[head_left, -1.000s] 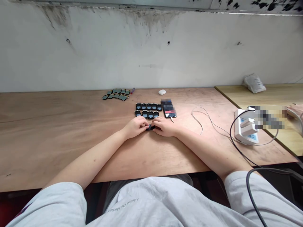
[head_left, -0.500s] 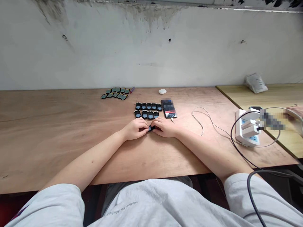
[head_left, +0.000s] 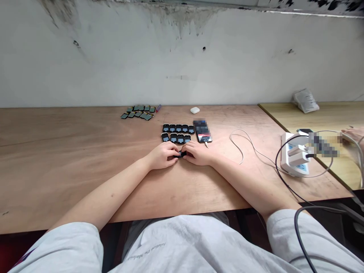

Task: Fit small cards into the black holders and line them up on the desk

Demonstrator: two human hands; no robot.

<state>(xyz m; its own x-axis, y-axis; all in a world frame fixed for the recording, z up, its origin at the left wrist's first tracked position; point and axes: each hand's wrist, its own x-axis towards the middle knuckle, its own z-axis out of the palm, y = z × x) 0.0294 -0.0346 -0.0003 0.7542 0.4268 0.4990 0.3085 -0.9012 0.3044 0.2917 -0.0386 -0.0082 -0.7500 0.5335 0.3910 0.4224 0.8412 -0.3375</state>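
Between my two hands, low over the wooden table, is a small black plastic casing [head_left: 180, 154], mostly covered by my fingers. My left hand [head_left: 164, 156] pinches its left end with thumb and fingers. At its other end my right hand [head_left: 197, 153] is closed with bent fingers. Just beyond my fingertips, several like black casings with pale blue-grey patches [head_left: 178, 128] lie in two rows. Farther back on the left, several flat grey-green pieces with black edges [head_left: 138, 113] are laid out beside a small screwdriver [head_left: 158, 109].
A phone [head_left: 203, 131] with a white cable lies right of the casings. Behind it sits a white earbud case [head_left: 195, 110]. On the right are a white power strip [head_left: 294, 155], loose cables, a white packet [head_left: 306, 101] and another person's hand [head_left: 354, 133].
My left fingers have shifted slightly on the black casing, and its visible part looks turned. The other person's hand at the right has moved a little. The view has shifted slightly.
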